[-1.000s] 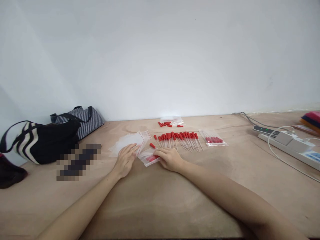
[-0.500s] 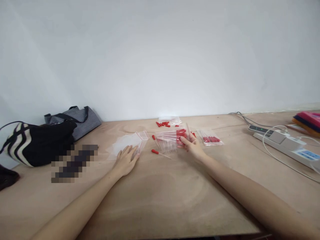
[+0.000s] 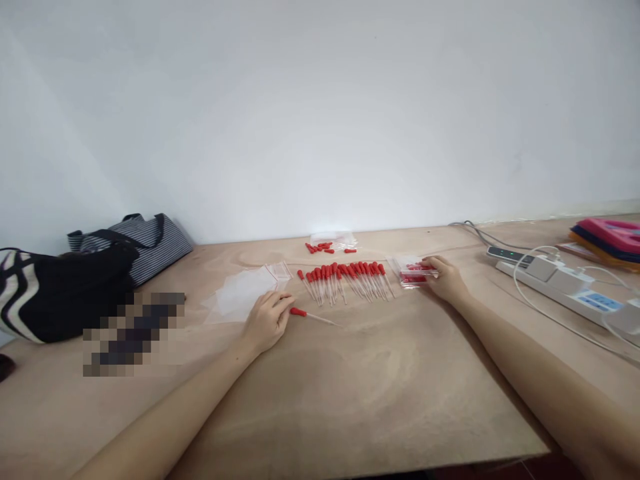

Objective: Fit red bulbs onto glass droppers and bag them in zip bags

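Note:
My right hand (image 3: 444,277) grips a clear bag of red-topped droppers (image 3: 413,275) at the right, over other bagged droppers there. My left hand (image 3: 269,320) rests on the table by the fanned clear zip bags (image 3: 240,292), its fingertips beside a single dropper (image 3: 299,312) with a red bulb. Whether those fingers hold anything is hard to make out. Between the hands lies a row of several loose red-bulbed droppers (image 3: 345,273), bulbs toward the wall. Farther back are several red bulbs (image 3: 320,248) next to a clear bag (image 3: 340,237).
On the left sit a black bag (image 3: 80,287), a striped bag (image 3: 150,240) and a pixelated dark item (image 3: 135,330). At the right are a white power strip (image 3: 565,290) with cables and a pink, blue and orange stack (image 3: 610,240). A wall stands behind the table (image 3: 360,400).
My right hand has carried the filled bag rightward onto the bagged droppers, uncovering the loose row. My left hand has moved right, off the clear bags, toward the single dropper.

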`<state>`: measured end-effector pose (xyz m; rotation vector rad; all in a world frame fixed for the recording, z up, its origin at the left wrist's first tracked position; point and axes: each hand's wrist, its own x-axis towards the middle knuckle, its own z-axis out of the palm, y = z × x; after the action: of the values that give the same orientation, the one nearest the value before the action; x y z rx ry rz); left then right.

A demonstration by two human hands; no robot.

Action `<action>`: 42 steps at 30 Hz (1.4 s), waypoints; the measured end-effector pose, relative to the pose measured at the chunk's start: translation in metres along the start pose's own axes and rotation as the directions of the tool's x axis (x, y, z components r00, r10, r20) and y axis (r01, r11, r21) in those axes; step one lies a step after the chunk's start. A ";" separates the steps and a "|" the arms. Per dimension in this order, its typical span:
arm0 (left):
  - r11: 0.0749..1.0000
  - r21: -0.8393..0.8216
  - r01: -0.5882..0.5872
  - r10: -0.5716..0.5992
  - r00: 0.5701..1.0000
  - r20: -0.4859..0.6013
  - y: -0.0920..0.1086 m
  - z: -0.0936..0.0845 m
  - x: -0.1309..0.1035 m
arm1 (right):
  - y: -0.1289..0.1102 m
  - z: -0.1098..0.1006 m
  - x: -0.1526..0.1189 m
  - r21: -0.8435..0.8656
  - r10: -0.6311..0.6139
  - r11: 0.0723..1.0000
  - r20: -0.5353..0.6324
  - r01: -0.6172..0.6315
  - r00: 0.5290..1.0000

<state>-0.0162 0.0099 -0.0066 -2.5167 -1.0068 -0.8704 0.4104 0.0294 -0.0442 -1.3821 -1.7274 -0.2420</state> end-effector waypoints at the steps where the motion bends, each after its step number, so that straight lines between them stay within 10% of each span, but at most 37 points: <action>1: 0.999 -0.035 -0.021 0.021 1.000 0.011 0.000 -0.001 0.000 | 0.002 0.001 0.000 -0.011 -0.017 1.000 0.037 0.017 0.999; 8: 0.985 -0.170 -0.036 0.052 0.994 0.094 -0.001 0.001 0.000 | -0.004 -0.011 0.000 -0.105 -0.117 0.985 0.201 0.140 0.973; 12: 0.979 -0.201 -0.031 0.064 0.985 0.162 0.000 0.000 0.004 | -0.068 -0.003 -0.007 -0.094 -0.158 0.983 0.019 0.160 0.987; 19: 0.960 -0.277 -0.026 0.091 0.970 0.224 0.008 0.002 0.006 | -0.193 0.030 -0.030 0.135 -0.324 0.945 0.260 0.298 0.910; 26: 0.946 -0.315 -0.081 0.125 0.984 0.125 0.027 0.011 0.011 | -0.201 0.044 -0.027 0.097 -0.231 0.973 0.372 0.210 0.899; 29: 0.989 -0.104 0.105 -0.095 0.991 0.094 0.012 0.008 0.013 | -0.198 0.044 -0.028 0.114 -0.200 0.979 0.354 0.170 0.914; 34: 0.826 0.213 0.522 -0.539 0.842 0.027 -0.043 -0.001 0.012 | -0.195 0.041 -0.030 0.144 -0.157 0.983 0.319 0.116 0.935; 35: 0.737 0.331 0.589 -0.649 0.754 0.103 -0.052 -0.002 0.011 | -0.195 0.041 -0.030 0.146 -0.152 0.983 0.316 0.110 0.937; 42: 0.679 0.394 0.619 -0.725 0.650 0.229 -0.073 0.003 0.003 | -0.187 0.044 -0.027 0.210 -0.122 0.975 0.224 0.075 0.967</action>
<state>-0.0640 0.0645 -0.0033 -2.0653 -2.1325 -0.3401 0.2267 -0.0288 -0.0234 -1.2169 -1.9612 0.0446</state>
